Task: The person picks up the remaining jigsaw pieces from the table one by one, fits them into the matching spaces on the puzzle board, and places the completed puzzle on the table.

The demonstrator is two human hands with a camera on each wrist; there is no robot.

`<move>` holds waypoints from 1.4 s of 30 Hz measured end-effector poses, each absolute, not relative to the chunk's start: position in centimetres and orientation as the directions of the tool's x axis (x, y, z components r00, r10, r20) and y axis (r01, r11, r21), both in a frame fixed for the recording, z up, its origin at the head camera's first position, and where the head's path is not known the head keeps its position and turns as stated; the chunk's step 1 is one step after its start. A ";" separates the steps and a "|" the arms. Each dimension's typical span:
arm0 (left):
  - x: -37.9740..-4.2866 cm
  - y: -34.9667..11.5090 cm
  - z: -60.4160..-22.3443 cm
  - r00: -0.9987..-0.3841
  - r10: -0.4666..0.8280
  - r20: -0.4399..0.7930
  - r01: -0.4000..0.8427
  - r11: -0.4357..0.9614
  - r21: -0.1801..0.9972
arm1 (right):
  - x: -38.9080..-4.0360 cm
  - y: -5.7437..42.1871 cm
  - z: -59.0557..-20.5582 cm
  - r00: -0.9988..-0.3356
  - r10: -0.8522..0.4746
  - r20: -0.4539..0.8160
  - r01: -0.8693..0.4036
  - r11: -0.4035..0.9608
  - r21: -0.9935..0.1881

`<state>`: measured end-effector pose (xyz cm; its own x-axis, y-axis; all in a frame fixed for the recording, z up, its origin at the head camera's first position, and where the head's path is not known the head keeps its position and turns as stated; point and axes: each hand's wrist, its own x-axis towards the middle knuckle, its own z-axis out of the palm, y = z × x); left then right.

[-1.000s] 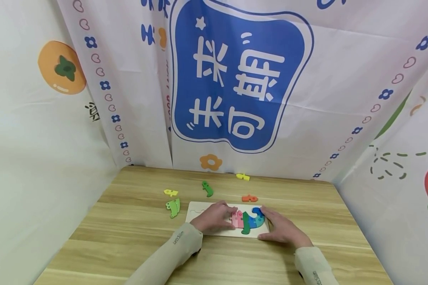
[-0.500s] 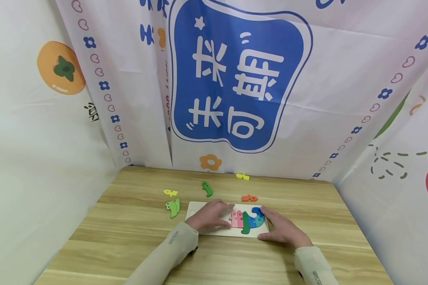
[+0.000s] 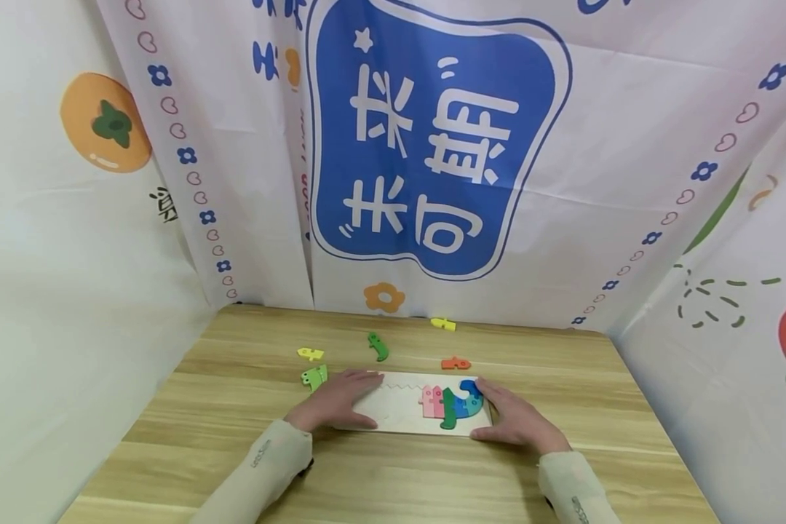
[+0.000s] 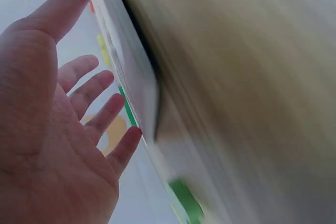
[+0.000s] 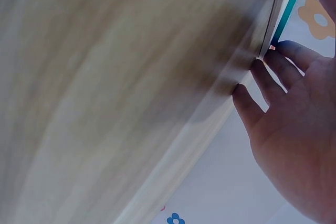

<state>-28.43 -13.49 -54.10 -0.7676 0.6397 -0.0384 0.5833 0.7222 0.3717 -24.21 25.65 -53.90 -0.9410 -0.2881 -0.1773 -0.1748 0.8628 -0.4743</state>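
A white puzzle board [image 3: 396,418] lies flat on the wooden table, with pink pieces [image 3: 432,402], a green leg piece [image 3: 448,413] and blue tail pieces [image 3: 470,400] set in its right half. Bare outline shows on its left half. My left hand [image 3: 337,400] spans the board's left end, thumb and fingers spread; the left wrist view shows the same hand [image 4: 63,114] with fairly straight fingers and an unfilled palm. Around the right end, my right hand [image 3: 517,418] rests with extended fingers and thumb at the edge. Its fingertips touch near the board's edge in the right wrist view.
Loose pieces lie behind the board: a light green crocodile head [image 3: 313,376], a yellow piece [image 3: 311,354], a dark green leg [image 3: 378,346], an orange piece [image 3: 456,363] and another yellow piece [image 3: 443,324]. A printed curtain [image 3: 544,284] hangs behind the table.
My left hand has slid leftward from beside the pink pieces to the board's left end, uncovering the board's middle. The right hand stays at the right end.
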 end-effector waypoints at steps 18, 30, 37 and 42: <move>-28.4 -16.6 -53.9 -0.793 0.602 -0.098 0.495 0.729 0.473 | -24.2 25.6 -53.8 -0.943 -0.275 -0.187 -0.156 0.862 -0.483; -28.1 -16.7 -54.2 -0.800 0.590 -0.113 0.487 0.746 0.454 | -27.0 25.0 -53.4 -0.981 -0.180 -0.073 -0.103 0.801 -0.589; -28.2 -16.8 -54.6 -0.788 0.607 -0.102 0.510 0.737 0.444 | -30.0 24.1 -53.9 -0.996 -0.087 -0.035 -0.044 0.761 -0.647; -28.3 -16.9 -54.6 -0.790 0.605 -0.103 0.507 0.737 0.447 | -31.2 23.4 -53.9 -0.997 -0.054 -0.046 -0.010 0.751 -0.660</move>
<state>-28.31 -16.95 -54.60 -0.7896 0.6049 -0.1028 0.5067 0.7373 0.4468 -31.18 23.40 -53.93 -0.9975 -0.0540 -0.0457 -0.0104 0.7512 -0.6600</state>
